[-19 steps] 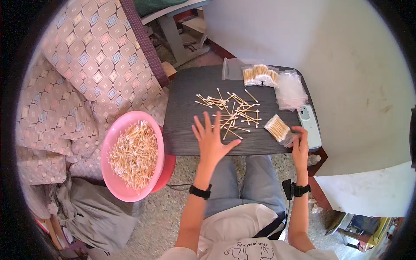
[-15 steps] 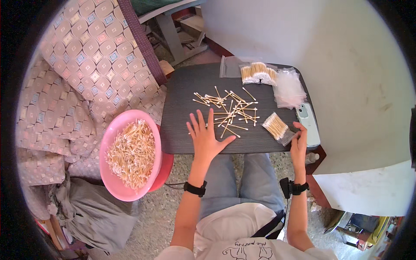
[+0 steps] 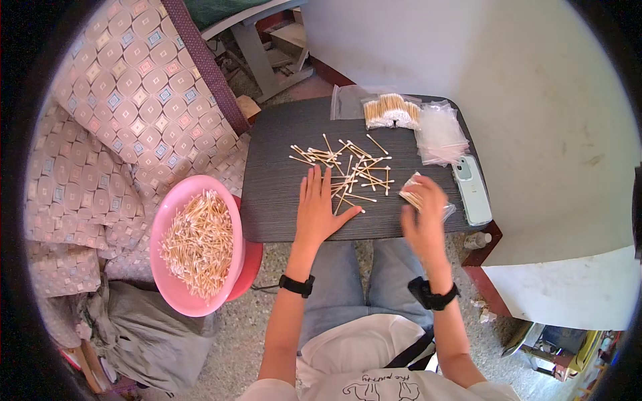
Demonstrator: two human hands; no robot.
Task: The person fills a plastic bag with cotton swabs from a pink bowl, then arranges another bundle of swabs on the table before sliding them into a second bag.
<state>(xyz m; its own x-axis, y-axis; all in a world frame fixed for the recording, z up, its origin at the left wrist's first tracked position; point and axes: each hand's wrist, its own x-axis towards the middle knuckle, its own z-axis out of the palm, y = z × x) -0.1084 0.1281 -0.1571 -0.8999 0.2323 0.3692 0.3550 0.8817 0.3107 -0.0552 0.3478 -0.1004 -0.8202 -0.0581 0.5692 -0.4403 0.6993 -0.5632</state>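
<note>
Loose cotton swabs [image 3: 361,167] with wooden sticks and white tips lie criss-crossed in the middle of the dark table [image 3: 281,214]. At their near left side, my left hand [image 3: 315,208] rests palm down, open, with its thumb beside a swab's tip. My right hand [image 3: 428,217] is over a small clear bag of swabs [image 3: 410,194], partly covering it. Its thumb and fingers are apart and a little blurred; whether they touch the bag does not show. The bag's clear end sticks out to the right of the hand.
Filled bags of swabs [image 3: 391,112] and a stack of clear bags [image 3: 441,137] lie at the far right of the table, with a pale phone [image 3: 472,190] nearer. A pink basin [image 3: 158,247] heaped with swabs stands at left. A wall [image 3: 535,167] rises at right.
My right hand has moved left from the bag's clear end to over its swabs. My left hand stays by the loose swabs, its fingers closer together.
</note>
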